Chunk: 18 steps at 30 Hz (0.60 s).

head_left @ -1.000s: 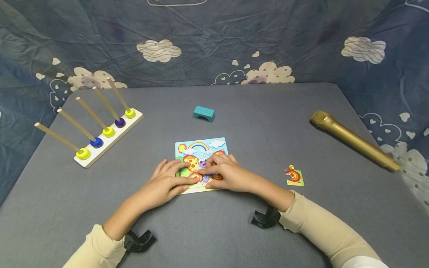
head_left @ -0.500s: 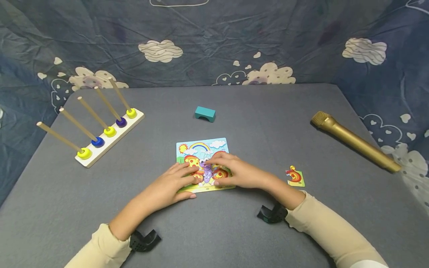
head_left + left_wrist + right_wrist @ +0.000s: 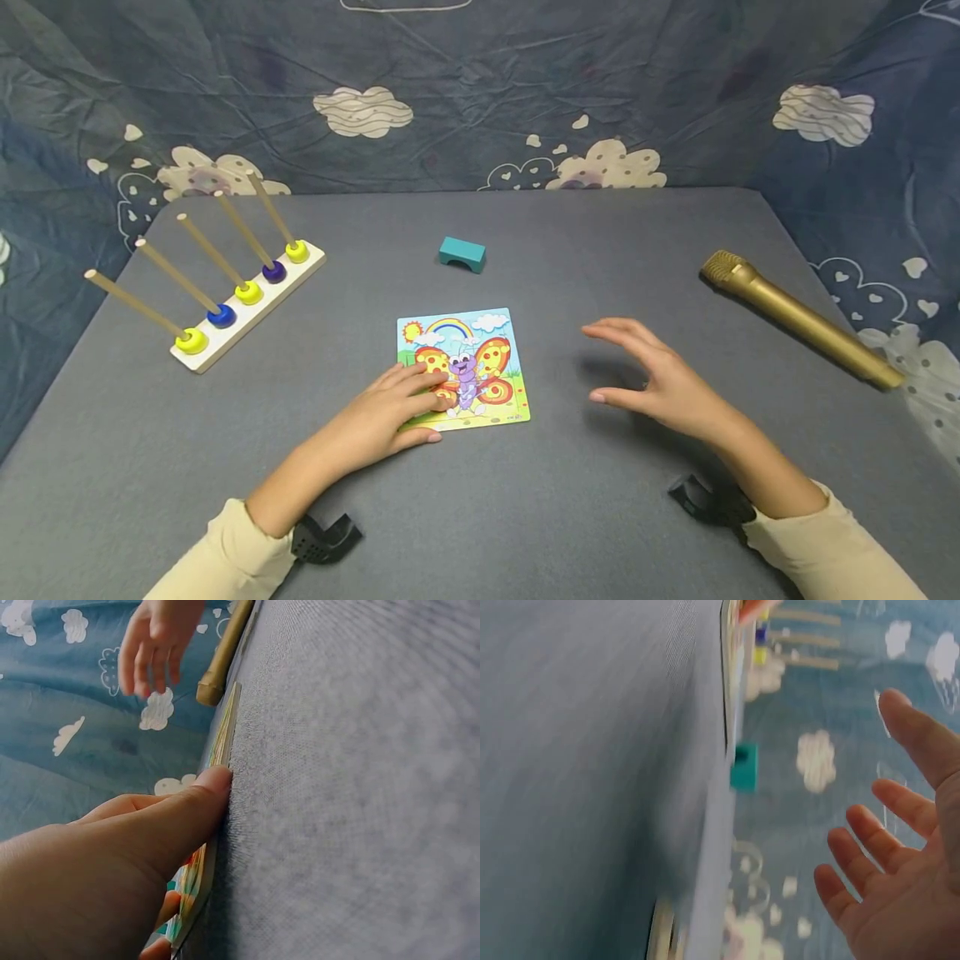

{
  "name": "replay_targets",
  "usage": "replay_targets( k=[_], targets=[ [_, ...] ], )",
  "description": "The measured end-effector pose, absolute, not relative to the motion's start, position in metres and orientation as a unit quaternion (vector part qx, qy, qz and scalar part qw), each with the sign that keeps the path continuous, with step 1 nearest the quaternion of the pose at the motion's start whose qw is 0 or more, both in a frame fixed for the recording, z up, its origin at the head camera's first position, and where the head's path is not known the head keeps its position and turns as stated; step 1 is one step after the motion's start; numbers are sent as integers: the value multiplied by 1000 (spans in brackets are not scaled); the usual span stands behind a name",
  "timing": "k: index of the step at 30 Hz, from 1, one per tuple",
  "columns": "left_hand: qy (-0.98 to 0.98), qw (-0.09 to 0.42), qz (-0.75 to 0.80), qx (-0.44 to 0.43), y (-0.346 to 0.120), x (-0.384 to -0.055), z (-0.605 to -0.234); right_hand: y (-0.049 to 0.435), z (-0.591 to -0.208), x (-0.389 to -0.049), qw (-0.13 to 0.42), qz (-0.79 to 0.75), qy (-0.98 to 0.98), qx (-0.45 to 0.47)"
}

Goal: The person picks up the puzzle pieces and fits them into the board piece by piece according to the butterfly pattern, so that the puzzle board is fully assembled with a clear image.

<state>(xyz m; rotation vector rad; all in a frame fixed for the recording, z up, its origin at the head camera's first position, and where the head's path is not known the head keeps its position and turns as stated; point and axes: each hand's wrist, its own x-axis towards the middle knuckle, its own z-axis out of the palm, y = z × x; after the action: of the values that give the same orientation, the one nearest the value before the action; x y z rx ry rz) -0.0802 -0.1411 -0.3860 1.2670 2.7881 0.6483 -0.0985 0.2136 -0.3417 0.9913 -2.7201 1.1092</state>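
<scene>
A butterfly jigsaw puzzle [image 3: 487, 379] lies in its board at the middle of the table. My left hand [image 3: 386, 411] rests on its lower left part, fingers spread over the picture. In the left wrist view the thumb [image 3: 191, 806] lies along the puzzle's near edge. My right hand [image 3: 667, 383] is held above the table to the right of the puzzle, with its fingers apart and nothing in them. The loose puzzle piece is hidden behind that hand in the head view; a thin edge low in the right wrist view may be this puzzle piece [image 3: 662, 930].
A teal arch block [image 3: 462, 254] lies beyond the puzzle. At the left stands a white peg board [image 3: 258, 310] with wooden rods and yellow and blue rings. A gold microphone [image 3: 802, 319] lies at the far right. A cloud-printed cloth hangs behind the table.
My right hand has lifted off the puzzle and moved right, over where the loose piece was seen. The left hand spread slightly and stays on the puzzle.
</scene>
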Motion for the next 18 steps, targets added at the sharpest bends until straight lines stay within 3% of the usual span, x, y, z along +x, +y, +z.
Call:
replay_targets(
  k=[7, 18],
  targets=[
    [891, 5, 211, 403, -141, -80, -386, 257, -351, -86, 30, 356, -899, 253],
    [891, -3, 216, 400, -142, -80, -390, 287, -376, -82, -12, 355, -899, 255]
  ],
)
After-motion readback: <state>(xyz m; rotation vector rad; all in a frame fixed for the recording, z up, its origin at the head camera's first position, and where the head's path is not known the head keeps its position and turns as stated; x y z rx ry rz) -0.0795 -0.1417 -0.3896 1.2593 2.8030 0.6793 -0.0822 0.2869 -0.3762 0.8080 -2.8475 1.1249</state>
